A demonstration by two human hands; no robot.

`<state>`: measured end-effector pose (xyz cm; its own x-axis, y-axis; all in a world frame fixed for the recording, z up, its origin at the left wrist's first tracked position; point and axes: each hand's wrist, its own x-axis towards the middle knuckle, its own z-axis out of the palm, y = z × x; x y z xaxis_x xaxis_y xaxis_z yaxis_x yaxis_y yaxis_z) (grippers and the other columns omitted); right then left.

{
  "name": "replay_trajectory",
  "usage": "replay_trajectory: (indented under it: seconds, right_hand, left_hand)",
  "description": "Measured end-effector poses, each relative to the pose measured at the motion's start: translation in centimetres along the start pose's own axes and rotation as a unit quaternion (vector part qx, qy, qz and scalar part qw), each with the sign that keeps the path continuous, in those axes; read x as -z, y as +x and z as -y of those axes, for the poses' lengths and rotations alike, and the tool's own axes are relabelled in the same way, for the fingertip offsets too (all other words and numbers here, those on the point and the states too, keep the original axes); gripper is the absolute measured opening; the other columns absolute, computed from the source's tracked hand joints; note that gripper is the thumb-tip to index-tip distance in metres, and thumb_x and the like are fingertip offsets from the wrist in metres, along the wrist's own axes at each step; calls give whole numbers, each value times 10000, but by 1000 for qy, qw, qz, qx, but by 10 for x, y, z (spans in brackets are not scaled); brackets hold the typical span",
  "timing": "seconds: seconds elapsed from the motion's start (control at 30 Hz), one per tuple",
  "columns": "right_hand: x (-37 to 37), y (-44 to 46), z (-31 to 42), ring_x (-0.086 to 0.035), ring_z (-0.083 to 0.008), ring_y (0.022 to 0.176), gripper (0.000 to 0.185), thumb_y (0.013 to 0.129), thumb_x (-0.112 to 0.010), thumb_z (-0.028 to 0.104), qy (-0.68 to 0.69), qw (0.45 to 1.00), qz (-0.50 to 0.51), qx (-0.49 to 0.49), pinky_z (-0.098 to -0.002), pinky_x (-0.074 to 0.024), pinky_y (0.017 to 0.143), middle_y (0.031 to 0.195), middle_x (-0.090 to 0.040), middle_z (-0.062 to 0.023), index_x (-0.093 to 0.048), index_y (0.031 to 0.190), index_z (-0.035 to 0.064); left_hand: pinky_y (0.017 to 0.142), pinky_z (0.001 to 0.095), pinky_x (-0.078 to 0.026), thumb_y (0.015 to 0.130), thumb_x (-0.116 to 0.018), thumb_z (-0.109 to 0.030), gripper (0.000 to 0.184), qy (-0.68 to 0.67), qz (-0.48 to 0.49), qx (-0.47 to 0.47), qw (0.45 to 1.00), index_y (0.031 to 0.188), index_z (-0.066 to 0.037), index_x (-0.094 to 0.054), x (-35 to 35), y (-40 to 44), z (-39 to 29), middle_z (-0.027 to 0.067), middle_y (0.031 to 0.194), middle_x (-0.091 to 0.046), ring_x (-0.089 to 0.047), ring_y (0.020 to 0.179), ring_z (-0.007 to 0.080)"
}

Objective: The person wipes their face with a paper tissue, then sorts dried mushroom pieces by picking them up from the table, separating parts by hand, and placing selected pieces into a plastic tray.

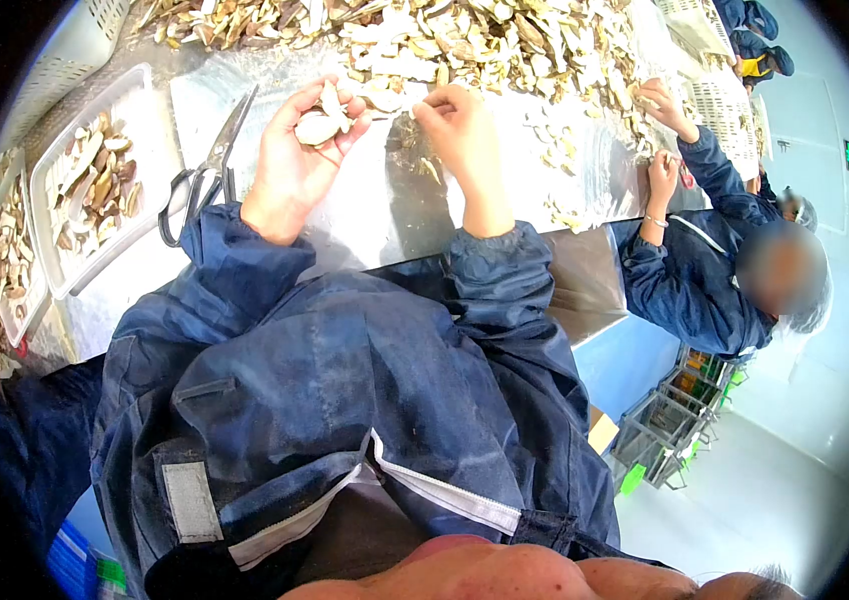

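My left hand [297, 165] is turned palm up, its fingers curled around a few pale mushroom slices [319, 127]. To its right, my right hand [463, 138] is closed with thumb and fingertips together; whether anything small sits in the pinch I cannot make out. Black-handled scissors [207, 178] lie beside my left wrist, blades pointing away from me. Beyond both hands a big heap of cream and brown mushroom slices [505, 45] spreads across the shiny tabletop [365, 205].
On the left stands a white plastic tray [42, 205] with mushroom slices, near a perforated basket [70, 60]. A co-worker [710, 250] in blue handles slices at the right. More baskets [740, 125] stand beyond. Metal racks [660, 430] sit lower right. Another person's sleeve [40, 440] shows at left.
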<state>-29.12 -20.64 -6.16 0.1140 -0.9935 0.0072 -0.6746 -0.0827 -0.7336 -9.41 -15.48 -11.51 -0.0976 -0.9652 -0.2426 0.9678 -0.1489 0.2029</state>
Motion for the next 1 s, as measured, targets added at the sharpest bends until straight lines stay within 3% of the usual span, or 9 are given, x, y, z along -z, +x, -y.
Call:
replay_trajectory:
  seconds: [0.03, 0.13, 0.23, 0.27, 0.37, 0.7, 0.8, 0.9, 1.0]
  right_hand:
    - [2, 0, 4, -681, -227, 767, 199, 841, -706, 163, 77, 996, 17, -52, -329, -523, 694, 836, -704, -112, -718, 985, 27]
    - [8, -3, 29, -675, -166, 757, 219, 857, -710, 182, 294, 950, 97, -31, -294, -513, 679, 813, -712, -100, -718, 997, 15]
    - [-13, 4, 28, -553, -93, 635, 205, 865, -736, 156, 203, 972, 35, 108, -244, -470, 599, 750, -665, -32, -712, 979, -12]
    - [-17, 7, 23, -595, -161, 671, 214, 824, -755, 145, 34, 983, -31, 177, -278, -496, 625, 794, -655, -78, -729, 999, 26]
    - [-29, 1, 3, -627, -334, 844, 250, 759, -754, 131, -128, 961, -87, 231, -406, -519, 732, 922, -631, -129, -725, 997, 61]
    - [1, -48, 5, -644, -279, 756, 182, 761, -761, 80, -7, 990, 8, 141, -379, -512, 662, 905, -620, -121, -684, 923, 48]
    - [12, -44, -13, -652, -257, 751, 166, 774, -764, 100, -18, 994, -57, 87, -364, -515, 662, 879, -625, -126, -690, 912, 46]
    - [13, -43, -19, -645, -279, 769, 153, 773, -764, 115, -14, 992, -67, 104, -380, -516, 671, 841, -619, -131, -703, 895, 46]
    - [2, -42, -11, -626, -289, 812, 179, 783, -769, 154, -126, 970, -88, 188, -383, -502, 703, 824, -623, -127, -720, 906, 33]
  left_hand:
    - [894, 439, -570, 983, -535, -216, 318, -5, 5, 1, 1000, 1231, -22, -576, 3, 0, 0, 154, 1052, -660, -661, 992, 303]
    - [892, 436, -569, 988, -516, -237, 358, -9, 26, 21, 999, 1268, -18, -564, -3, -2, 4, 151, 1067, -663, -664, 985, 295]
    - [874, 424, -577, 999, -489, -266, 406, 0, 34, 36, 999, 1308, -9, -544, -11, -5, 6, 156, 1093, -665, -669, 979, 288]
    - [868, 421, -580, 999, -489, -266, 406, -2, 43, 37, 998, 1308, -9, -544, -7, -4, 4, 155, 1093, -665, -670, 980, 286]
    - [844, 415, -589, 999, -492, -266, 386, -20, 65, 39, 997, 1282, -12, -558, -1, 0, 1, 142, 1071, -667, -671, 974, 282]
    - [693, 328, -572, 995, -530, -269, 213, 47, -11, -7, 999, 1053, -76, -598, -4, -4, 1, 102, 974, -651, -654, 877, 231]
    - [676, 318, -563, 992, -540, -266, 215, 69, -33, 6, 997, 1063, -71, -600, -7, -4, 1, 99, 973, -649, -645, 868, 230]
    - [665, 314, -556, 990, -547, -254, 230, 68, -43, 10, 997, 1100, -59, -602, -9, -4, 3, 97, 981, -645, -640, 862, 227]
    - [658, 308, -552, 991, -545, -241, 258, 85, -43, -1, 995, 1150, -44, -595, -12, -6, 4, 95, 990, -642, -638, 856, 222]
